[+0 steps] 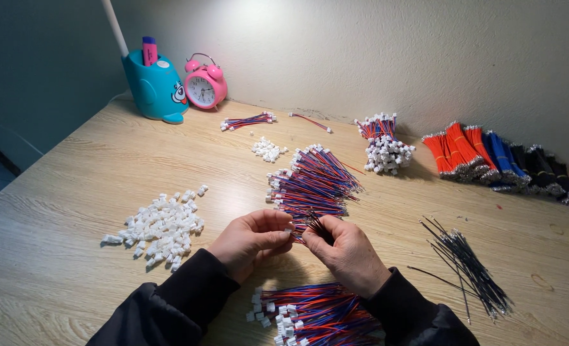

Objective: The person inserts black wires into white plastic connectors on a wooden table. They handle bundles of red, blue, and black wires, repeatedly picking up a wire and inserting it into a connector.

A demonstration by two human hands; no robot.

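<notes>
Pinching a thin wire lead (310, 225), left hand (249, 241) and right hand (347, 252) are closed above the wooden table (92, 173).

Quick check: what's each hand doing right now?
Left hand: closed, pinching a small white plastic connector.
Right hand: closed on thin black wires.

Head-worn, looking steeply down and forward over the table (73, 192) toward the wall (361, 51); hands close, low in frame.
</notes>
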